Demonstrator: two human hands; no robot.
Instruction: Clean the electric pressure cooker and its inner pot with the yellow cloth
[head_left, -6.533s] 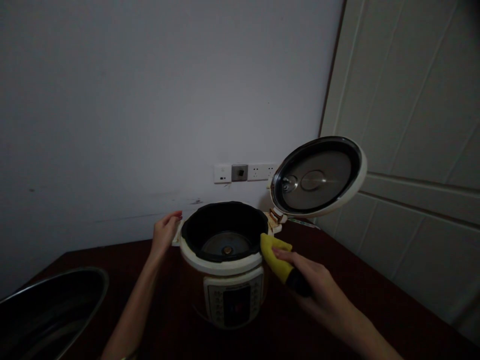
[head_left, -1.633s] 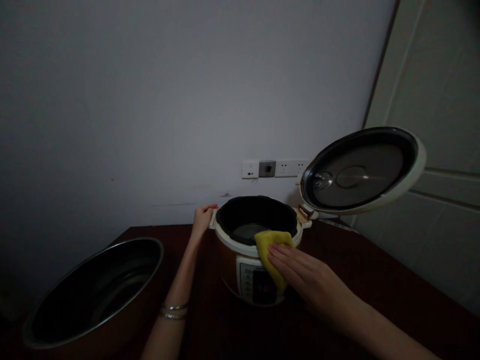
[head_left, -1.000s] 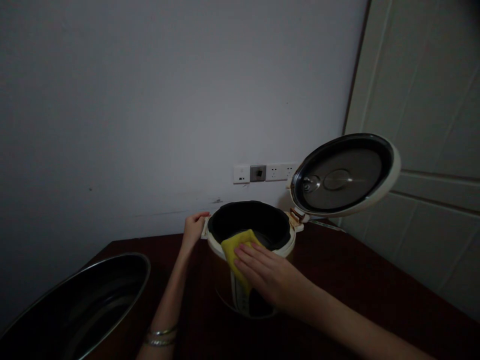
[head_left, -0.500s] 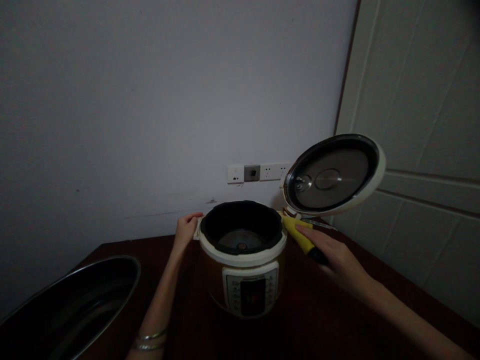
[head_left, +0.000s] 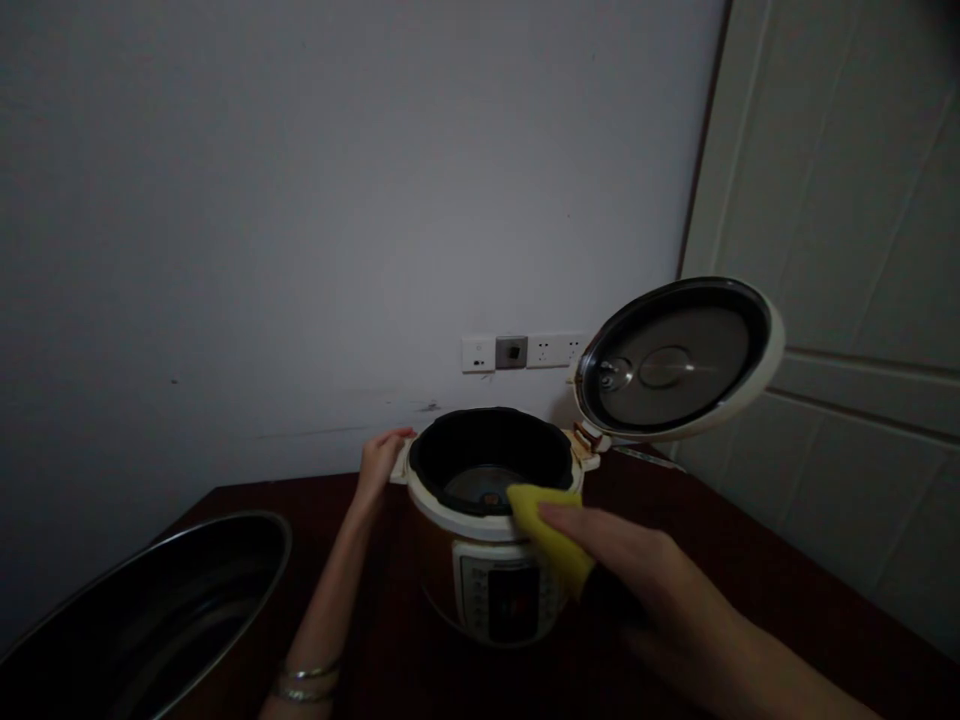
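An electric pressure cooker [head_left: 491,525] stands on the table with its lid [head_left: 679,360] raised to the right, metal underside facing me. Inside the cooker, the dark cavity and the round plate at its bottom show. My left hand [head_left: 380,462] is closed round the side handle [head_left: 401,465] at the cooker's left. In my right hand [head_left: 652,565] is a yellow sponge [head_left: 551,530], pinched under the thumb. The sponge lies against or just over the front right of the white rim, covering part of the control panel [head_left: 506,600]. Most right fingers are hidden.
At the lower left sits a large, dark inner pot [head_left: 157,610] with a metal rim. Wall sockets [head_left: 551,350] are behind the cooker, close to the lid hinge. A pale door [head_left: 832,330] stands on the right beside the dark red table [head_left: 720,530].
My right hand has brought the sponge from the hinge side of the rim round toward the front right, nearer to me. My left hand keeps its hold on the handle. The view has shifted slightly.
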